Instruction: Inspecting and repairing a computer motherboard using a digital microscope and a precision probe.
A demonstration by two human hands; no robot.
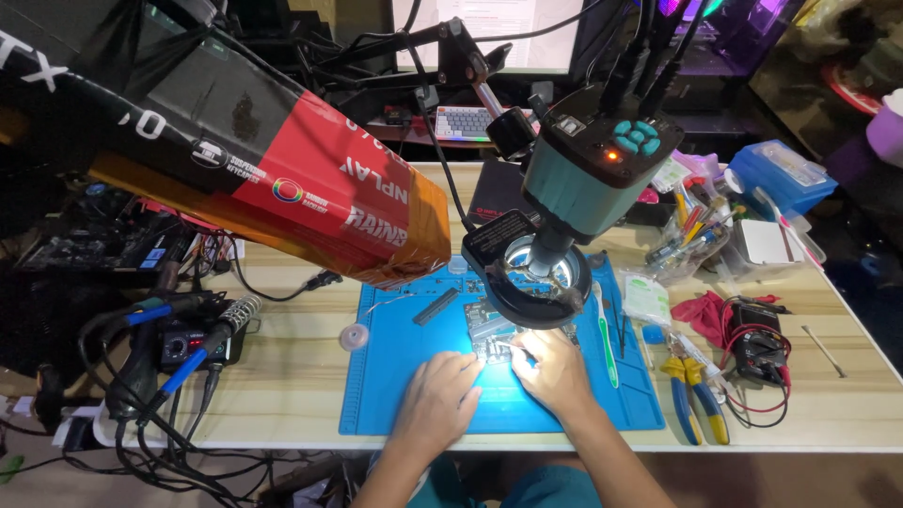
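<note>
Hands come first, both resting low on the blue work mat at the table's near edge. The left hand lies knuckles up with fingers curled loosely under, holding nothing that I can see; its fingertips press just beside the small circuit board, probably to steady it. The right hand is pinched shut on a thin metal tool, whose tip reaches onto the board's near edge. So the board lies directly ahead of both sets of fingertips, between them, lit brightly from above. Over it hangs the microscope camera with its ring light, placed so the lens looks straight down. Farther right lie yellow-and-blue pliers; farther left stands a soldering station.
</note>
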